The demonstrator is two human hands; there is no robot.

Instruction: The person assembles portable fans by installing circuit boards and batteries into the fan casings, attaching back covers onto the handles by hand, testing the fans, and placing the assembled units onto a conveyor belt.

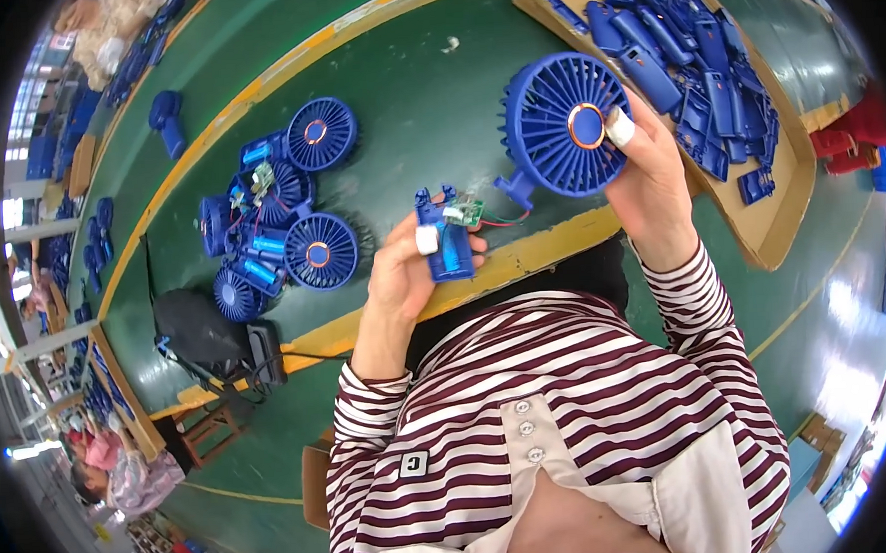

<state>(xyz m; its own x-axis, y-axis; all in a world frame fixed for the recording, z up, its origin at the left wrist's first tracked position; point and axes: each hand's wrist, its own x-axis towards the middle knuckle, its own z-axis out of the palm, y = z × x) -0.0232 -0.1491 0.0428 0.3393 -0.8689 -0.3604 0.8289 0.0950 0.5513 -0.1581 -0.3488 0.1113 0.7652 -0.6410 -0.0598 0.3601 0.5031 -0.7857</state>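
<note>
My right hand (652, 155) grips the round caged head of a blue fan (555, 120), with its thumb on the rim near the copper-coloured ring. In my left hand (402, 264) is a blue handle shell (452, 251), held upright between thumb and fingers. Inside that shell sit a light-blue battery and a small green circuit board (467, 211). Thin red and dark wires run from the board to the fan head's neck, so the two parts are joined but apart. A white cover wraps each thumb tip.
Several partly open blue fans (321, 251) lie in a pile on the green table (404, 98) at left. A cardboard tray (790, 203) of blue shells stands at right. Near the table's front edge are a black bag (200, 324) and a cable. Other people sit at far left.
</note>
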